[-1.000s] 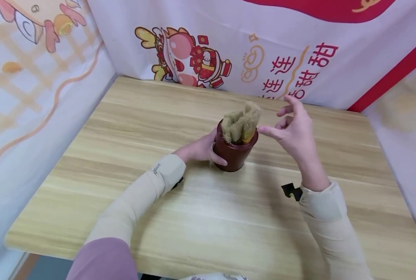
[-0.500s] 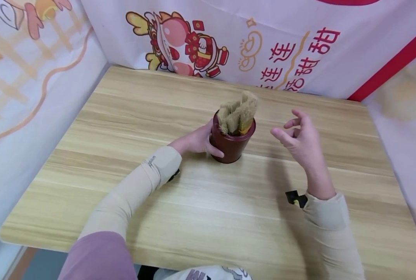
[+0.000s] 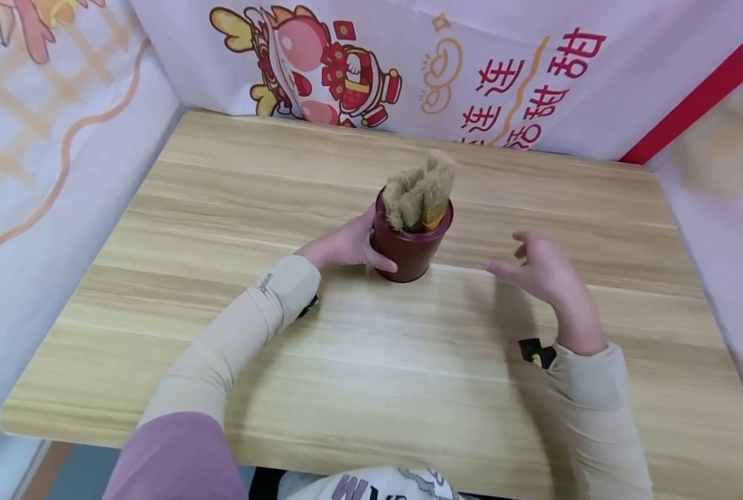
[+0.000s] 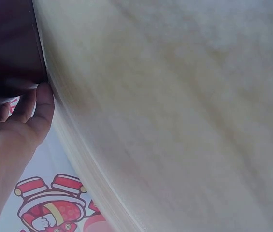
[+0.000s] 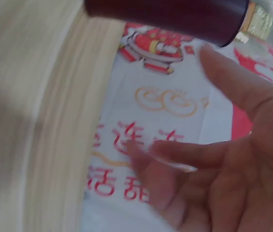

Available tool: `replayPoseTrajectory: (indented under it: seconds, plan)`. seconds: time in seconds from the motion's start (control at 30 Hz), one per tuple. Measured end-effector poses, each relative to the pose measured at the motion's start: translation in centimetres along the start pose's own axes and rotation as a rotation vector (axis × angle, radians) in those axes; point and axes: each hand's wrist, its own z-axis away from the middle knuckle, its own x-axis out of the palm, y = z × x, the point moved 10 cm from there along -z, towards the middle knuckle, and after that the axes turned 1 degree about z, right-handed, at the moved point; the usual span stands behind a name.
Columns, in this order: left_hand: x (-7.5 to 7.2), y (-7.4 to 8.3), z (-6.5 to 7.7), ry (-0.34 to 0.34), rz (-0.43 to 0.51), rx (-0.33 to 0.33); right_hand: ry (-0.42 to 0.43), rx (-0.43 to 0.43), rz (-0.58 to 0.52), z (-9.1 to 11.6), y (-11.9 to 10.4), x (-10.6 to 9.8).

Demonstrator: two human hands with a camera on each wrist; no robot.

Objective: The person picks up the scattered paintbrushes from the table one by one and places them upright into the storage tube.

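A dark red round holder stands upright on the wooden table, and several paintbrushes poke out of it with pale bristles up. Their lower parts are hidden inside. My left hand holds the holder from its left, thumb across the front; in the left wrist view its fingertips touch the dark wall of the holder. To the right of the holder and apart from it, my right hand hovers with nothing in its loosely bent fingers. In the right wrist view a gold band shows on one paintbrush.
The wooden table fills the middle of the head view. Behind it hangs a printed white cloth with a cartoon figure and red characters. Another patterned cloth covers the left side.
My right hand has drawn away from the holder's rim, to the right, down and toward me. The left hand keeps its hold; the head view has shifted slightly.
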Motion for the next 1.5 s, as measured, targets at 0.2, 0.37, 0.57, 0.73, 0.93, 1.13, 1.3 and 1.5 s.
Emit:
replayPoseTrajectory:
  seconds: [0.2, 0.37, 0.57, 0.73, 0.93, 1.13, 1.3, 1.5]
  plan:
    - [0.6, 0.1, -0.3, -0.015, 0.033, 0.013, -0.079, 0.115, 0.136, 0.6, 3.1, 0.9]
    - [0.7, 0.0, -0.5, -0.005, 0.03, 0.011, -0.008, 0.157, 0.139, 0.6, 4.3, 0.3]
    - [0.8, -0.1, -0.5, -0.02, 0.032, 0.002, 0.128, 0.161, 0.154, 0.2, 5.4, -0.2]
    - [0.5, -0.4, -0.3, -0.019, 0.023, -0.011, 0.278, 0.15, 0.145, -0.6, 6.1, -0.9]
    - [0.8, -0.9, 0.1, -0.03, 0.03, -0.046, 0.352, 0.167, 0.103, -2.0, 7.9, -0.4]
    - [0.8, -1.2, 0.5, -0.033, 0.042, -0.06, 0.266, 0.162, 0.158, -3.6, 8.3, 0.7]
    - [0.8, -1.0, 0.7, -0.038, 0.023, -0.052, 0.186, 0.16, 0.227, -4.2, 8.4, 1.4]
    - [1.0, -1.5, 1.1, -0.054, 0.019, -0.089, 0.14, 0.141, 0.299, -4.4, 8.1, 2.1]
